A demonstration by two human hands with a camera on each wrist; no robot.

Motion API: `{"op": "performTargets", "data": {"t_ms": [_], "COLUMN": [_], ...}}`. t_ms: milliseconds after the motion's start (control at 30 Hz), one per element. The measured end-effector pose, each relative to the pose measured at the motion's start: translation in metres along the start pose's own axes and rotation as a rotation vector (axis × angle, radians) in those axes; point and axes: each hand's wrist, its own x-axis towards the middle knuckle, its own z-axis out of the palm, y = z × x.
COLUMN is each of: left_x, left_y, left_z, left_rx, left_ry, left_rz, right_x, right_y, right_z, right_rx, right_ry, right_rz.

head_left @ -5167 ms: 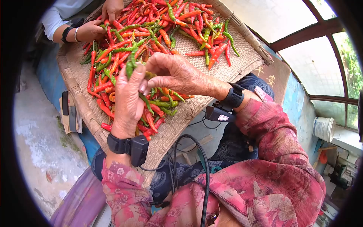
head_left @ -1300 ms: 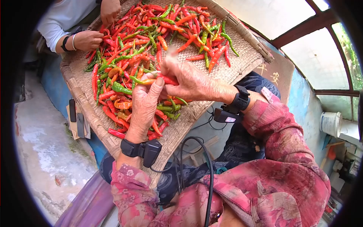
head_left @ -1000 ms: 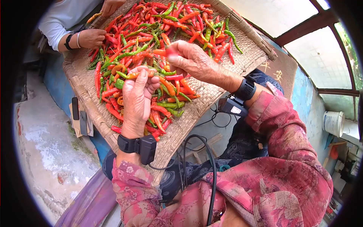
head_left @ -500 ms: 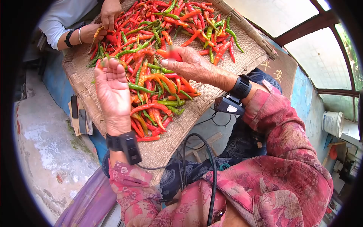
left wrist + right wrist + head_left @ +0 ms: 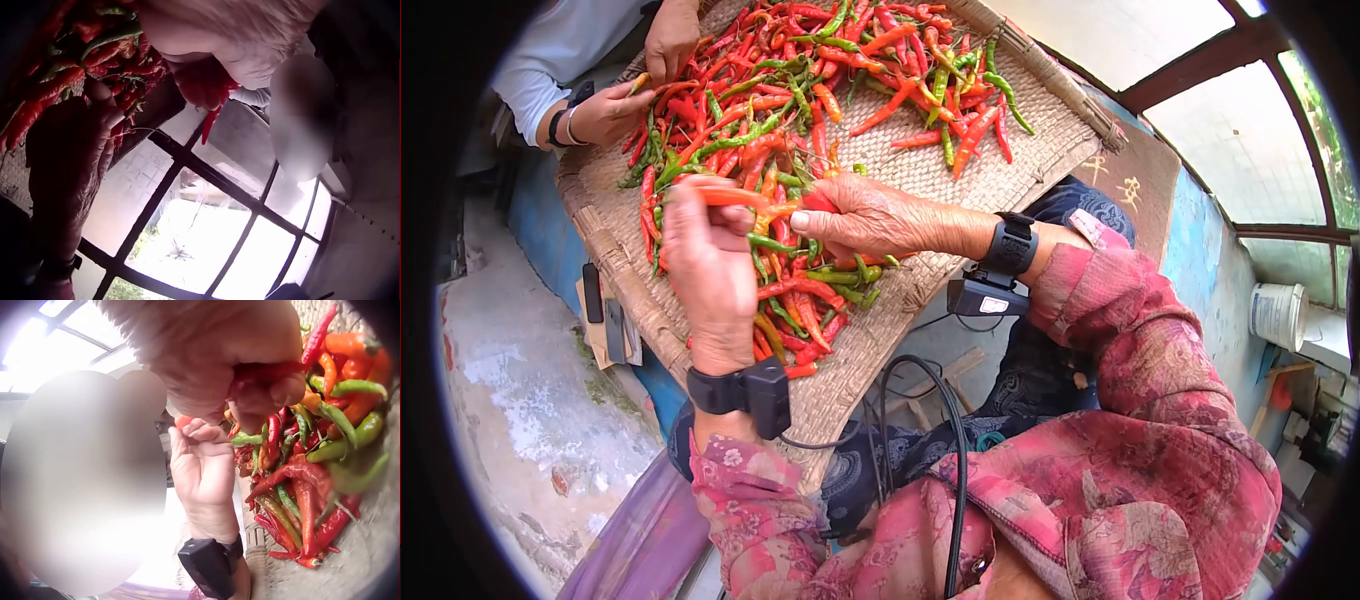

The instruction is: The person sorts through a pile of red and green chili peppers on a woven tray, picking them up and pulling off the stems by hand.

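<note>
Left hand [image 5: 710, 270]: fingers curled round an orange-red chili [image 5: 735, 196]. Right hand [image 5: 870, 215]: fingers pinching a red chili [image 5: 820, 201]. Both are held just above the pile on the woven tray [image 5: 1020, 160]. Gripping near the stem likely steadies each pod.
</note>
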Motion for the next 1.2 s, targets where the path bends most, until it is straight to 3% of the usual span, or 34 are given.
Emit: {"op": "performTargets", "data": {"t_ms": [33, 67, 133, 200, 267, 333, 467, 500, 533, 600, 667, 700, 733, 800, 867, 933, 1000, 1067, 1133, 1200], "left_x": [0.007, 0.011, 0.007, 0.009, -0.004, -0.01, -0.006, -0.003, -0.002, 0.003, 0.013, 0.023, 0.022, 0.018, 0.019, 0.017, 0.008, 0.0, -0.005, -0.008], "left_y": [0.003, 0.005, 0.018, 0.009, 0.001, -0.005, -0.008, -0.007, -0.005, 0.009, 0.013, 0.01, 0.013, 0.017, 0.01, 0.006, 0.0, -0.006, -0.007, -0.009], "left_z": [-0.012, -0.022, -0.005, -0.01, 0.001, 0.001, -0.005, -0.003, -0.001, -0.006, -0.026, -0.051, -0.047, -0.04, -0.039, -0.031, -0.019, -0.012, -0.002, 0.001], "left_rx": [-0.213, -0.293, -0.436, -0.299, 0.164, 0.53, 0.488, 0.364, 0.241, 0.027, -0.268, -0.462, -0.462, -0.667, -0.745, -0.612, -0.469, -0.126, -0.083, -0.053], "left_ry": [0.065, 0.0, 0.105, -0.12, -0.1, -0.217, -0.186, -0.121, -0.057, -0.062, 0.031, -0.064, -0.062, -0.051, -0.135, -0.243, -0.194, -0.114, -0.149, -0.208], "left_rz": [-0.02, -0.007, -0.137, -0.23, -0.309, -0.254, -0.22, -0.137, -0.055, 0.011, 0.008, -0.022, -0.019, -0.141, -0.256, -0.345, -0.317, -0.263, -0.248, -0.263], "right_x": [-0.001, 0.001, 0.006, 0.008, 0.006, 0.003, 0.006, 0.012, 0.017, 0.031, 0.042, 0.044, 0.05, 0.058, 0.056, 0.049, 0.05, 0.051, 0.055, 0.063], "right_y": [-0.001, 0.003, 0.009, 0.01, 0.006, -0.007, -0.007, 0.0, 0.005, 0.016, 0.031, 0.033, 0.046, 0.06, 0.055, 0.034, 0.034, 0.036, 0.044, 0.053], "right_z": [0.0, 0.002, 0.005, 0.005, 0.007, 0.01, -0.002, -0.006, -0.015, -0.029, -0.044, -0.047, -0.047, -0.039, -0.04, -0.043, -0.045, -0.043, -0.036, -0.028], "right_rx": [-0.04, -0.041, -0.261, -0.136, -0.006, 0.098, 0.02, 0.037, -0.127, -0.136, -0.364, -0.479, -0.481, -0.687, -0.633, -0.46, -0.461, -0.469, -0.32, -0.439], "right_ry": [0.022, 0.02, 0.219, 0.179, 0.144, 0.091, -0.054, -0.029, 0.106, 0.359, 0.362, 0.276, 0.272, 0.299, 0.285, 0.318, 0.333, 0.392, 0.292, 0.313], "right_rz": [0.026, 0.026, -0.248, -0.269, -0.283, -0.273, -0.068, -0.073, -0.182, -0.129, -0.244, -0.117, -0.119, -0.305, -0.215, -0.076, -0.111, -0.053, -0.051, -0.231]}}
